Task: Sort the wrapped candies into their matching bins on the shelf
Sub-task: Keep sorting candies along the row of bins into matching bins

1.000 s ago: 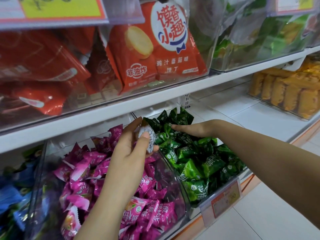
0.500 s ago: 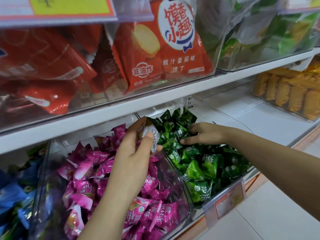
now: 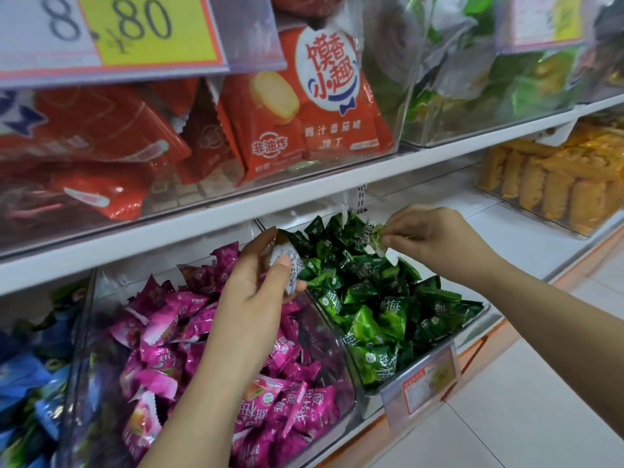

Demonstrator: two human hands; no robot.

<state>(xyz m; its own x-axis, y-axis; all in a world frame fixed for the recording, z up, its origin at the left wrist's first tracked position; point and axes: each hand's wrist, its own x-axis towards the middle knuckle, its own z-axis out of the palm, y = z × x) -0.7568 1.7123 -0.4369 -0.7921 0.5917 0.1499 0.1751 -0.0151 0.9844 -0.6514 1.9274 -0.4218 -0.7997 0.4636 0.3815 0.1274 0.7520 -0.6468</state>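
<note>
Three clear bins stand side by side on the lower shelf. The middle bin [image 3: 341,359] holds several pink wrapped candies [image 3: 169,332], the right bin [image 3: 371,400] several green wrapped candies [image 3: 371,309]. My left hand [image 3: 256,292] hovers over the divide between them and grips a small white-backed candy [image 3: 287,265] between thumb and fingers. My right hand [image 3: 429,234] is raised above the back of the green bin and pinches a green candy [image 3: 376,236] at its fingertips.
A bin of blue candies [image 3: 23,376] sits at the far left. The upper shelf [image 3: 270,204] carries red snack bags [image 3: 304,106] close overhead. Yellow packets [image 3: 557,187] fill a tray at the right. A price tag [image 3: 429,383] hangs on the green bin's front.
My right hand has lifted out of the green pile, to the right, now pinching a green candy. My left hand has stayed in place with its candy.
</note>
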